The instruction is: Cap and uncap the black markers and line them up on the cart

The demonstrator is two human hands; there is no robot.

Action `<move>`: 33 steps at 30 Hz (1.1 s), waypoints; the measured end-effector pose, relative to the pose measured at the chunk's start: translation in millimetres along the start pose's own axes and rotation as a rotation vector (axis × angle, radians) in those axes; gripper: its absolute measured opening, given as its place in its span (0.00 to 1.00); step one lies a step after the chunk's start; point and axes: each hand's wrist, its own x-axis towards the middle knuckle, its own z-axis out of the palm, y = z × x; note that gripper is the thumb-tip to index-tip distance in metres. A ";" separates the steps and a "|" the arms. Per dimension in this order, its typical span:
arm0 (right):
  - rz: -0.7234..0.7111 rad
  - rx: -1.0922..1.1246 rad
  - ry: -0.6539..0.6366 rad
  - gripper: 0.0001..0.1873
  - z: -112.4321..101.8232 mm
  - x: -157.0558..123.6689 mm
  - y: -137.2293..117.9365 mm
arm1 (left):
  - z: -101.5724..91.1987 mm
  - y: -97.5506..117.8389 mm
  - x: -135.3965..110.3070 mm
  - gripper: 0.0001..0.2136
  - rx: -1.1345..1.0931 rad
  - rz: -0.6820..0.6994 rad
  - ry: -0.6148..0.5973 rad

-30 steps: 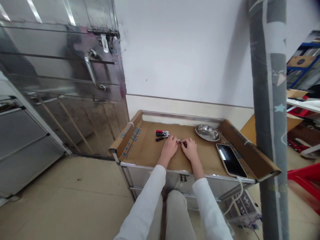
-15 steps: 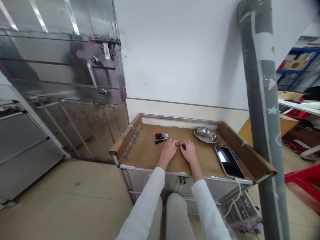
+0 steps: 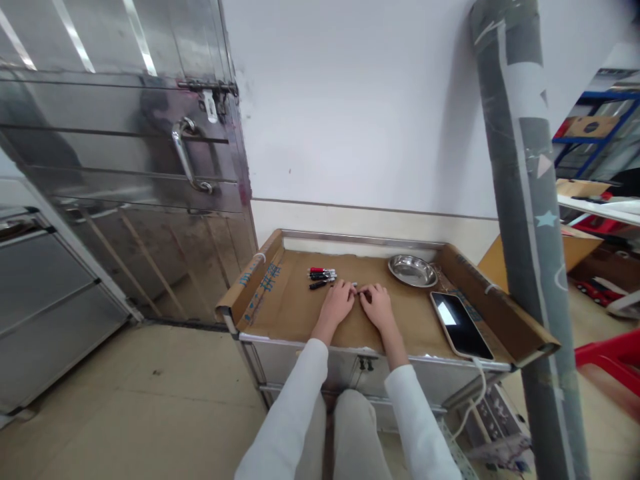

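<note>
My left hand (image 3: 339, 301) and my right hand (image 3: 377, 304) rest close together on the cardboard-covered top (image 3: 295, 313) of a small cabinet. The fingers of both are bent and closed at the tips, facing each other. A tiny pale bit (image 3: 355, 285) shows between the fingertips; what it belongs to is hidden. Just left of my left hand lies a small bunch of pens (image 3: 323, 274), red and black with silvery ends. One black pen (image 3: 318, 284) sits slightly askew at its near side.
Toward the back right stands a round metal dish (image 3: 412, 271). A phone (image 3: 461, 325) lies at the right, with a white cable (image 3: 473, 407) hanging below it. Folded cardboard sides (image 3: 500, 307) edge the top. A tall wrapped roll (image 3: 525, 200) leans at the right, and a metal door (image 3: 125, 160) is at left.
My fingertips have shifted slightly against each other, with the right ones a little more closed in. The view has tilted a touch; pens, dish and phone stay in place.
</note>
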 end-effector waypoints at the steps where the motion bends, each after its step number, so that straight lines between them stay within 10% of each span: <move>1: 0.002 -0.001 -0.004 0.08 -0.3 -0.2 0.0 | 0.3 -0.4 0.2 0.08 0.001 -0.001 -0.001; 33: -0.013 0.021 -0.055 0.10 2.0 3.7 4.1 | 3.7 -3.8 4.7 0.08 -0.046 0.069 0.018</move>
